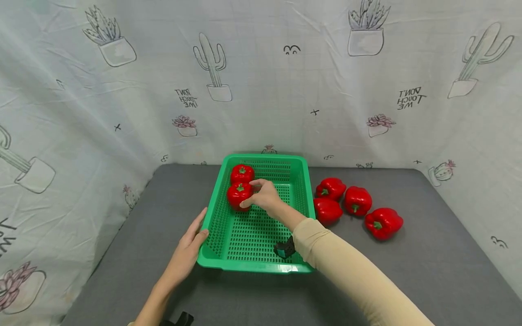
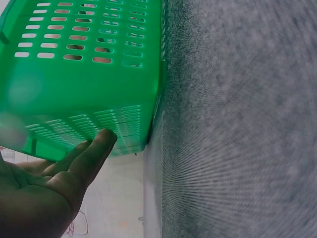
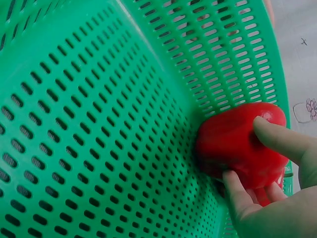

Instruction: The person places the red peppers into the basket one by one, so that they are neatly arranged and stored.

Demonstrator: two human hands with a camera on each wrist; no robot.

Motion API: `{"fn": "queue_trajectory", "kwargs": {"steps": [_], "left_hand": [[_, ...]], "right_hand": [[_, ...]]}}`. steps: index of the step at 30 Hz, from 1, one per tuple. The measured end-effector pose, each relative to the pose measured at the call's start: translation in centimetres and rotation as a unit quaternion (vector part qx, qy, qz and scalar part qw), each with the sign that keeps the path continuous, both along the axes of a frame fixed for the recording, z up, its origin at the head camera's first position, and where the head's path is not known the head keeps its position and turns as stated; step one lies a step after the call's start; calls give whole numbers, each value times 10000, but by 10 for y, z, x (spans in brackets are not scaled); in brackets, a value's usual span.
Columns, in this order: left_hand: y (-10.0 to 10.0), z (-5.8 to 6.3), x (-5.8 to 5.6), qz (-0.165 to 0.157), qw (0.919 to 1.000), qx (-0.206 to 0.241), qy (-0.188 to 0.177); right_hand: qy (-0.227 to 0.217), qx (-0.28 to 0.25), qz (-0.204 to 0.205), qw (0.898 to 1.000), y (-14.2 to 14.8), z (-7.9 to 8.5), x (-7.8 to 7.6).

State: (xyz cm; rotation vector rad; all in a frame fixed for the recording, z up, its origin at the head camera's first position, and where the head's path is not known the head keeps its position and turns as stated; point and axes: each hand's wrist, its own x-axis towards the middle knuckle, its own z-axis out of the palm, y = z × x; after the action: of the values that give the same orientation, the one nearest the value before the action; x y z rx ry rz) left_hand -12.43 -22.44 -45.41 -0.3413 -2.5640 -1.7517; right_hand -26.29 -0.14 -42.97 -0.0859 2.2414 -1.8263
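A glossy red bell pepper is held by my right hand, thumb on one side and fingertips on the other. It sits inside the green plastic basket, close against the left wall. Just behind it in the head view, another red bell pepper lies in the back left corner. My left hand rests along the basket's left outer side, its thumb at the rim. Straight fingers of that hand lie against the slotted wall in the left wrist view.
Several more red bell peppers lie on the grey table right of the basket. A black wrist device shows under the right forearm, over the basket. A white cloth with plant drawings hangs behind the table.
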Motion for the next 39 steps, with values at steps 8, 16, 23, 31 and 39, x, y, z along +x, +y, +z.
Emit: {"fn": "queue_trajectory", "kwargs": {"steps": [8,16,23,31,39], "left_hand": [[0,2,1,30,10000,-9,-24],[0,0,1,63,10000,-21,-30],[0,1,0,49,10000,10,-29],[1,2,0,78,9999,-12,-101],[1,2,1,139,9996,-4,-263]], "right_hand": [[-28,-31,108,9999,-3,1,-1],[15,-136,174,9998,-4,2,0],[59,-79,186,9998,-4,1,0],[143,22,203,9997,-4,-1,-1],[202,214,279,9992,-2,1,-3]]}}
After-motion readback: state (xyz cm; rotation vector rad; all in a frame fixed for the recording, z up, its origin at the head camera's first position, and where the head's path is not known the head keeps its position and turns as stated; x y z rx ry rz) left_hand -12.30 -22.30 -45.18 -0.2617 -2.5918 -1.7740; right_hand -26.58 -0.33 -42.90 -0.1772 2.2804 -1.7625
